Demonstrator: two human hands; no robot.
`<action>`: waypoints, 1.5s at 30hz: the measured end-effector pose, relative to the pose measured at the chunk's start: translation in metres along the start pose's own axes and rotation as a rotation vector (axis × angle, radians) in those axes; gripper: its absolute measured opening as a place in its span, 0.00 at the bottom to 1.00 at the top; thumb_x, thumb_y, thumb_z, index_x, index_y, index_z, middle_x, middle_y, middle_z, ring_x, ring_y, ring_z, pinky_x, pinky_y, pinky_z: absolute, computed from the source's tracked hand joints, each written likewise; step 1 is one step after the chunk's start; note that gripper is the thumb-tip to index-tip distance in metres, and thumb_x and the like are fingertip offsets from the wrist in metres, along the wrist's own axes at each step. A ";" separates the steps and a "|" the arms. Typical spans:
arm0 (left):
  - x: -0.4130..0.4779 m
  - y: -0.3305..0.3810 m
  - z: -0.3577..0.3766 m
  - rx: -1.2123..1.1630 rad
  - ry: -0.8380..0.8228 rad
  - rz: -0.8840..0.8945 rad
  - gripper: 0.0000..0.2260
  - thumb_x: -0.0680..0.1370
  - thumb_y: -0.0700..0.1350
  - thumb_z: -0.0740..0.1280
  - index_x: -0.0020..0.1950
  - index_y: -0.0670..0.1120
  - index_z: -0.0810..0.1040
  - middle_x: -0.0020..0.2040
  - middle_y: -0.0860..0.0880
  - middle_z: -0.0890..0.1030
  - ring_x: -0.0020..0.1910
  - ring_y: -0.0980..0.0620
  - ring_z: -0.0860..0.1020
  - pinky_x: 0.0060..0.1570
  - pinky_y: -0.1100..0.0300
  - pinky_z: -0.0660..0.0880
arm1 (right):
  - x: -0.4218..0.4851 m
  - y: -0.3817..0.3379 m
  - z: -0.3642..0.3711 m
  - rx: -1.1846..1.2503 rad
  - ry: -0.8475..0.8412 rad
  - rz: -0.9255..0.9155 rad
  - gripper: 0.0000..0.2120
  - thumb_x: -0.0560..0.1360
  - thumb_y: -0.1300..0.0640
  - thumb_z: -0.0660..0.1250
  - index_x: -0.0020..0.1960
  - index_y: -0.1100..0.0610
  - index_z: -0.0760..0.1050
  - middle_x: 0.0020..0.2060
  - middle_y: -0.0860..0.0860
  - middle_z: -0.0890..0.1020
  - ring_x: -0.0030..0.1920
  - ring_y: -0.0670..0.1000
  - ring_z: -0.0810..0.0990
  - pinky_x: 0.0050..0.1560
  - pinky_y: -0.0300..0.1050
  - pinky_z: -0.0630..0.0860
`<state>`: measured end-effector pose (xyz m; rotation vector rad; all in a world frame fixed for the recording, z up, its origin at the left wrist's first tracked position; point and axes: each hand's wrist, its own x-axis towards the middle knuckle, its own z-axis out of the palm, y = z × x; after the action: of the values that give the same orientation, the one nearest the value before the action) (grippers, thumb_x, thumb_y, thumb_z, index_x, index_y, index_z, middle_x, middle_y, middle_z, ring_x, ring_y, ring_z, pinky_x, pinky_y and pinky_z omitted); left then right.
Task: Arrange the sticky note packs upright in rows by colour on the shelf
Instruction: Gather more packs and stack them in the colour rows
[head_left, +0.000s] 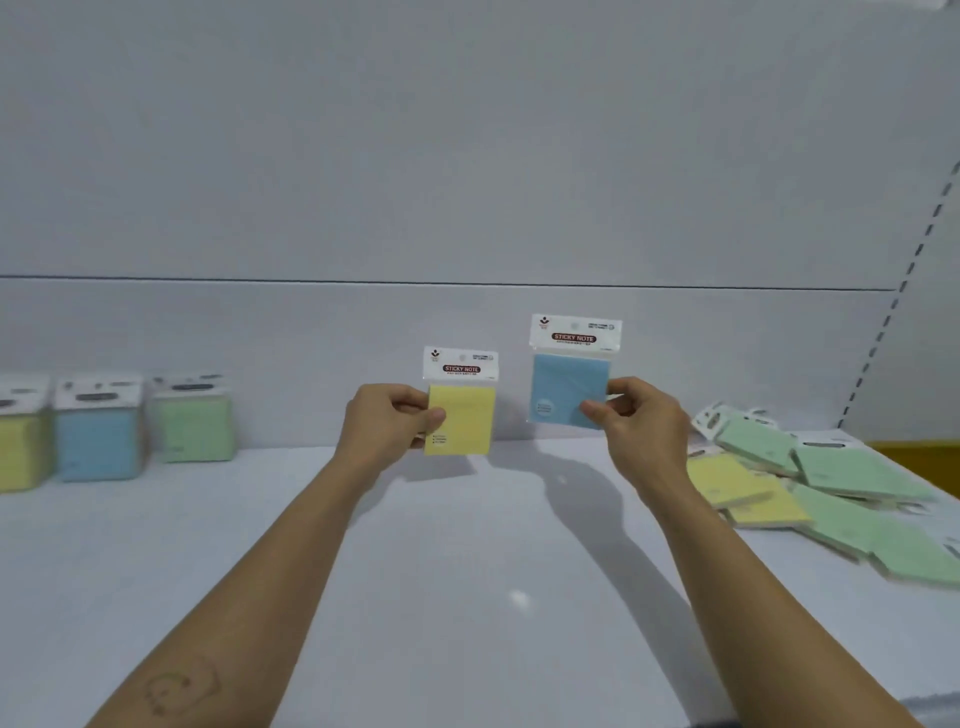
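Currently two packs are in the air, both upright, header cards up. Yellow pack is the reference. The left hand pinches its left edge, fingers closed on it with the thumb on the front. It's held over the shelf, near the back panel.

Just right of it and a bit higher is the blue pack, pinched at its lower right corner by the right hand, thumb in front.

Far left of the yellow pack, three rows stand upright side by side at the back panel: yellow row, blue row, green row. They're blurred, so the count is unclear.

Far right of it, a loose pile of green and yellow packs lies flat and overlapping on the shelf.
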<state>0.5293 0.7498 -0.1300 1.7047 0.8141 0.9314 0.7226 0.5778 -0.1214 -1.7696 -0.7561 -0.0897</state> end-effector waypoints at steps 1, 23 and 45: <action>-0.001 -0.004 -0.018 0.008 0.034 -0.003 0.05 0.70 0.35 0.74 0.45 0.39 0.82 0.40 0.43 0.84 0.37 0.48 0.83 0.35 0.61 0.80 | -0.003 -0.009 0.016 0.009 -0.037 -0.015 0.06 0.70 0.57 0.74 0.46 0.51 0.80 0.34 0.47 0.81 0.37 0.49 0.79 0.40 0.42 0.71; -0.039 -0.091 -0.348 0.178 0.527 -0.131 0.06 0.70 0.35 0.74 0.46 0.40 0.82 0.37 0.44 0.82 0.37 0.46 0.80 0.42 0.53 0.80 | -0.115 -0.164 0.282 0.091 -0.473 -0.147 0.05 0.70 0.55 0.74 0.42 0.52 0.77 0.35 0.43 0.79 0.36 0.43 0.76 0.36 0.38 0.70; 0.005 -0.149 -0.432 0.228 0.650 -0.116 0.08 0.72 0.36 0.72 0.50 0.41 0.83 0.40 0.48 0.81 0.41 0.51 0.79 0.46 0.60 0.74 | -0.192 -0.197 0.420 -0.047 -0.488 -0.001 0.09 0.70 0.58 0.72 0.45 0.55 0.72 0.40 0.48 0.79 0.43 0.52 0.77 0.42 0.45 0.71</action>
<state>0.1404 0.9857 -0.1787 1.5243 1.4750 1.3774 0.3369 0.8927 -0.1836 -1.8571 -1.1080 0.3381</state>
